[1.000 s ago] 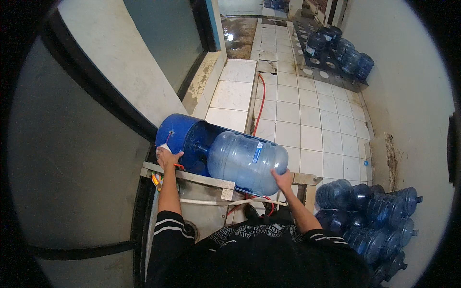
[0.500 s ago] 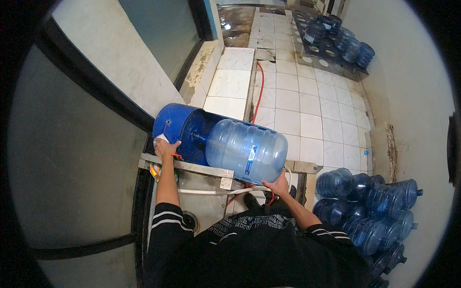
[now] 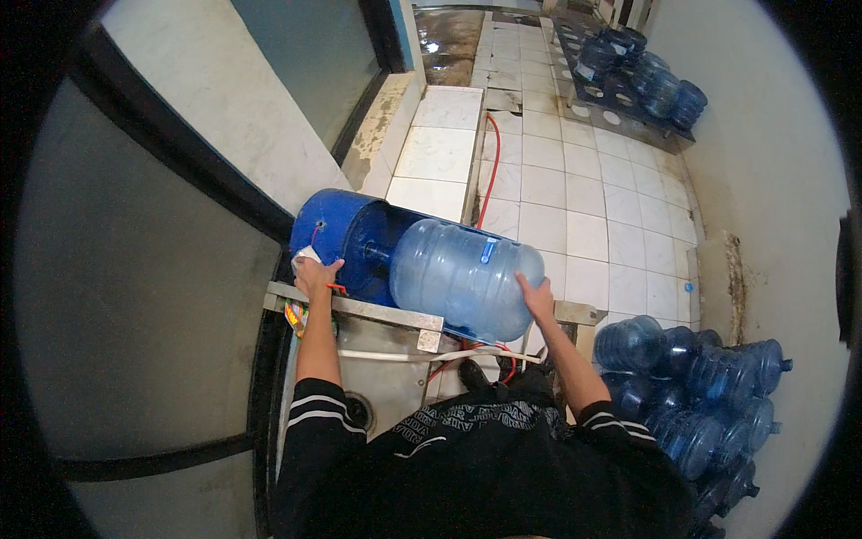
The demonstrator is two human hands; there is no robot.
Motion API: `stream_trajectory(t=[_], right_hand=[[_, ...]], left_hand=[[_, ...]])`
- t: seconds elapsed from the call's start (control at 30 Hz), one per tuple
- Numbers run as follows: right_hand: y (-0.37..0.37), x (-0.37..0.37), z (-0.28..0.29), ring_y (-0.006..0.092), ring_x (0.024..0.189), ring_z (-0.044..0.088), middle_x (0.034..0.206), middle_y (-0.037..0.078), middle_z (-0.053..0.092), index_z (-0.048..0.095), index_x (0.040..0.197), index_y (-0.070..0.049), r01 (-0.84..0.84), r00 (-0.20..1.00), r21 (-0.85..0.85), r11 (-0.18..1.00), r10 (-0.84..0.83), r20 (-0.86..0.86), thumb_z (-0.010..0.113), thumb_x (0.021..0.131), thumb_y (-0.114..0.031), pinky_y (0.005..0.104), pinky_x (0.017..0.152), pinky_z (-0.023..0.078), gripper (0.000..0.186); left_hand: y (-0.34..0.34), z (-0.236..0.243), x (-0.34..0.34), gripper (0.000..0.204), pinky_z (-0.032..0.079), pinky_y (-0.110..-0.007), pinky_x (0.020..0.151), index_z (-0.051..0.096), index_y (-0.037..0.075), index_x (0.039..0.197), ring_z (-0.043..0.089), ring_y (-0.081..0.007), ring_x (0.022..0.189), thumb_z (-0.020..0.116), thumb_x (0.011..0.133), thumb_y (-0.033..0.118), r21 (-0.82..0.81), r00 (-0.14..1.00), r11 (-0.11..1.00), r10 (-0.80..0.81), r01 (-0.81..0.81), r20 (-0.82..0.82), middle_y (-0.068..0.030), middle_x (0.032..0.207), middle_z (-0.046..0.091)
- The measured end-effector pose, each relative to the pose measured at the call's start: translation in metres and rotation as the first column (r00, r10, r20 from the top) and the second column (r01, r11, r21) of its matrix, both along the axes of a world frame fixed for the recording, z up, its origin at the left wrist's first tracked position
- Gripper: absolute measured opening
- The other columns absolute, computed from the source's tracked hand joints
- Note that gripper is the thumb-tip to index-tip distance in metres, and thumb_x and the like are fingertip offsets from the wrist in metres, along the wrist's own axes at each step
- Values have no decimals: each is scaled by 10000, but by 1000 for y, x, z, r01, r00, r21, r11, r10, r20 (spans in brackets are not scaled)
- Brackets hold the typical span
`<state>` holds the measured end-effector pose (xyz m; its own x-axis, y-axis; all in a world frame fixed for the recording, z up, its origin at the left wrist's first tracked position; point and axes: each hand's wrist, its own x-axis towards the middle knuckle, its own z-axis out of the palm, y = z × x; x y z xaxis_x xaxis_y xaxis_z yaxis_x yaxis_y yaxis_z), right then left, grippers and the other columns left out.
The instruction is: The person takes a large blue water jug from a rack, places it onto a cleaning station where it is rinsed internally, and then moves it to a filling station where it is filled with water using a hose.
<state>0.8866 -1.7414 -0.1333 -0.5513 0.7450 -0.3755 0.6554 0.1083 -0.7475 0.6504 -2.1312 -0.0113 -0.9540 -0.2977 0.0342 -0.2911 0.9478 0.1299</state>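
A clear blue water jug (image 3: pixel 440 274) lies on its side in a cut-open blue drum (image 3: pixel 341 220), its neck pointing left toward the drum's closed end, above a pale metal frame (image 3: pixel 377 310). My left hand (image 3: pixel 314 274) grips a small white object (image 3: pixel 304 253) on the drum's near left side; what it is I cannot make out. A red piece sits by my left wrist. My right hand (image 3: pixel 534 296) grips the bottom end of the jug, thumb and fingers against its curved side.
Several jugs (image 3: pixel 682 422) are stacked at lower right. More (image 3: pixel 655 85) lie on a perforated black rack farther back. A red hose (image 3: pixel 494 171) runs along the tiled floor (image 3: pixel 584 207); a white hose (image 3: pixel 395 356) crosses under the frame. A glass door (image 3: pixel 153 296) and wall border the left.
My right hand has dropped to the jug's lower edge and risen again to its side. The jug's blue label has turned away, moving higher on it. My left hand stays at the drum.
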Motion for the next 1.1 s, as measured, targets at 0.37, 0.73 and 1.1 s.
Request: stream_trajectory(t=[0.37,0.73,1.1], right_hand=[[68,-56,-45,389,1212,469,1255,347,471,471,1194,186,-26,998,-329,944,45,50,555,633,-795,407,984,390,1134],[69,-54,-49,403,1192,484,1236,359,478,458,1182,211,-16,998,-335,942,35,52,582,626,-779,421,964,409,1143],[-26,36,2,404,1098,536,1186,286,521,304,1328,34,-91,980,131,987,112,-163,736,652,-511,441,927,433,970]], left_hand=[[2,5,4,750,491,-422,818,617,-43,988,643,-322,922,814,564,543,-7,999,1000,-25,25,-33,-192,1001,658],[2,6,0,906,471,-419,867,508,-114,1124,628,-309,976,818,569,531,21,998,1000,-20,19,68,-208,1052,638],[7,11,2,961,471,-414,868,481,-134,1154,630,-318,971,824,554,533,11,1000,1000,-13,13,27,-209,1052,640]])
